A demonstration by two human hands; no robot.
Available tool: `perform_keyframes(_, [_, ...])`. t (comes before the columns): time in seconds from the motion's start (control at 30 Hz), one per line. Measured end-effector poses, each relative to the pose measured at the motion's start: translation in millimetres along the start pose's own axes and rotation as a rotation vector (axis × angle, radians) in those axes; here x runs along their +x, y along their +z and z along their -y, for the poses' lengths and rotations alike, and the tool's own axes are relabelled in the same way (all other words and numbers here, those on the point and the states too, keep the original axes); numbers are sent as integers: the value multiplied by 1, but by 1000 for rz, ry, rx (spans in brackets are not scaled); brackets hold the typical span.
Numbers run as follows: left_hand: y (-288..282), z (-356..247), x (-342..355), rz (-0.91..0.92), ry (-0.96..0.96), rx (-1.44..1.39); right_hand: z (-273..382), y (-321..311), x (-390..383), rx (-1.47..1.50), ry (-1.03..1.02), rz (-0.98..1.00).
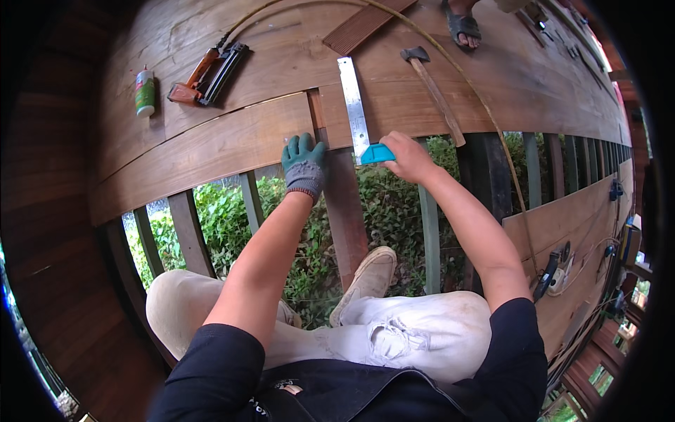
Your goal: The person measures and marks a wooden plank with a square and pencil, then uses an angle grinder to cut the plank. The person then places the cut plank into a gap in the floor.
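My left hand, in a green and grey work glove, lies with its fingers spread on the end of a floorboard. Bare, my right hand grips the turquoise handle of a try square. The square's metal blade lies across the board to the right and points away from me, while its handle sits at that board's near edge. Between the two board ends a narrow gap shows. A dark joist runs beneath this joint toward me.
An orange nail gun and a glue bottle lie at far left. To the right are a hatchet and a hose. A short board and another person's sandalled foot are beyond. Open joists show plants below; a power tool lies right.
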State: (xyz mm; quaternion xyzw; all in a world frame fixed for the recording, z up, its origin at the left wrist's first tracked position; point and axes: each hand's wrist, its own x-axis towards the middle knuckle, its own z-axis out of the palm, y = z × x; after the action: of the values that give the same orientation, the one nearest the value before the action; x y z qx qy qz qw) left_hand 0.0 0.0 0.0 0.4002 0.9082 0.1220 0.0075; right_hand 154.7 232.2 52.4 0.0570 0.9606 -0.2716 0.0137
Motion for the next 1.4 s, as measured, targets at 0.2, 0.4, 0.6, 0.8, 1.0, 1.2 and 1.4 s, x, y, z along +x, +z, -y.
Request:
perform_keyframes(0.2, [-2, -12, -18, 37, 145, -16, 6, 19, 0, 20, -55, -29])
perform_keyframes(0.4, [-6, -50, -36, 282, -381, -407, 2, 34, 24, -39, -6, -36])
perform_keyframes(0.6, [-11, -47, -16, 312, -616, -598, 6, 60, 14, 26, 196, 11])
perform_keyframes(0.8, [-12, -55, -23, 219, -447, -523, 10, 92, 7, 150, 224, -458])
perform_keyframes(1.0, [-3, -56, -19, 193, -573, -575, 14, 100, 16, 1207, 911, -413])
perform_keyframes(1.2, [-1, -55, -19, 228, -636, -613, 3, 84, 22, 1421, 966, -269])
perform_keyframes(1.4, [-4, -54, -20, 240, -601, -588, 4, 77, 24, 1436, 934, -134])
